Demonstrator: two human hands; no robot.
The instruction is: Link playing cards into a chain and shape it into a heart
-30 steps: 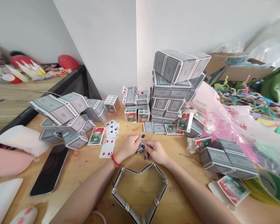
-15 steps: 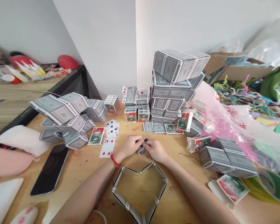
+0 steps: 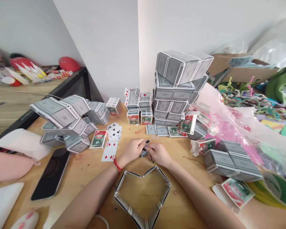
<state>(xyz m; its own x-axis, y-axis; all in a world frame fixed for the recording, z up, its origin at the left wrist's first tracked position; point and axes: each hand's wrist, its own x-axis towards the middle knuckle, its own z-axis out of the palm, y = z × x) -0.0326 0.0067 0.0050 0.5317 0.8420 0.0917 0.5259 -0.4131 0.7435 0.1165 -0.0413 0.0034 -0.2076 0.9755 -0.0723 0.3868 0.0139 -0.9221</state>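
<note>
My left hand and my right hand meet over the middle of the table, fingers pinched together on a small grey-patterned playing card. Most of the card is covered by my fingers, so its shape is hard to make out. Closer to me stands a heart-shaped outline made of joined cards. Left of my left hand lie a four of diamonds and several spade cards, face up. Beside them is a red and green card box.
A tall stack of card-built blocks stands at the back right. More blocks are piled at left, above a phone. Further blocks, an opened card box and a tape roll lie at right.
My fingers have shifted slightly on the card, with a left fingertip or thumb moving a little. Both hands stay in nearly the same place; the other things have not moved.
</note>
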